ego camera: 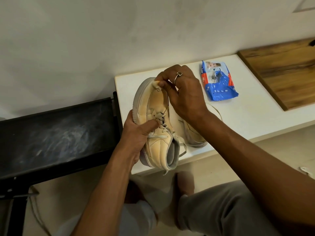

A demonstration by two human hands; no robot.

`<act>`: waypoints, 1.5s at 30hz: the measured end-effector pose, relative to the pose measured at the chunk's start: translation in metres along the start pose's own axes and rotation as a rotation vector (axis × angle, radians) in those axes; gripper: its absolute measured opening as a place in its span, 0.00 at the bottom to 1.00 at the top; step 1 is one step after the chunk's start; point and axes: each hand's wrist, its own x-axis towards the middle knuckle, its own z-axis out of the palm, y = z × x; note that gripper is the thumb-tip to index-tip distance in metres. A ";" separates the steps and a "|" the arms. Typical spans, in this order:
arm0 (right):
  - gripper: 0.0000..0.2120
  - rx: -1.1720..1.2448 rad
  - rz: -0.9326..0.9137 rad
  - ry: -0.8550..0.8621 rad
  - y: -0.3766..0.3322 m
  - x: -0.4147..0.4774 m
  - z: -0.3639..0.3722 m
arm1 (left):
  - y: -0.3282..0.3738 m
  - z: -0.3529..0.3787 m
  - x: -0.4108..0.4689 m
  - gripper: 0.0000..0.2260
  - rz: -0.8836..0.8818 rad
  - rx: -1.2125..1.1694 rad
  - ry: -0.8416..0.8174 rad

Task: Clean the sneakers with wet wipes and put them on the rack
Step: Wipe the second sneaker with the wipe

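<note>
Sneakers end up on the black rack (56, 133) at nine o'clock, and its top looks streaked with pale dust, so a freshly wiped shoe set there could pick up dirt again. At two o'clock runs the white table (247, 106). The held sneaker (153, 106) hangs at the centre, above the table's near left corner, toe toward twelve o'clock. The left hand (136, 138) has its grip curled round the sole side at seven o'clock of the shoe, thumb pressed by the laces. It alone seems to carry the weight, so hard rubbing at the toe could lever the shoe out onto the floor. The right hand (184, 92) reaches over the second sneaker (196, 138), which lies at four o'clock close to the table's near edge, and the forearm could nudge it off. The wipes pack (219, 82) lies at two o'clock, well apart. A loose lace (166, 171) dangles at six o'clock and may snag. Smallest, the bunched wipe (156, 85) is pinched in the right grip's fingertips against the toe, and so slight a pinch could slip.
</note>
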 end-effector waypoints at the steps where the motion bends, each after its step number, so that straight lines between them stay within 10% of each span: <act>1: 0.05 -0.009 -0.017 -0.007 0.001 0.000 0.000 | 0.000 0.000 0.000 0.23 0.002 0.008 -0.001; 11: 0.06 -0.036 0.202 0.010 0.010 0.002 0.000 | -0.002 0.002 0.003 0.24 -0.011 0.014 0.007; 25: 0.07 -0.061 -0.470 -0.349 -0.017 -0.014 0.019 | -0.002 -0.009 0.009 0.23 -0.020 0.027 0.079; 32: 0.05 -0.208 -0.332 -0.154 -0.007 0.001 0.022 | -0.004 -0.007 0.012 0.28 -0.110 0.032 0.102; 45: 0.08 -0.154 -0.064 -0.574 0.004 -0.021 0.036 | -0.001 -0.012 0.004 0.30 -0.189 0.528 0.135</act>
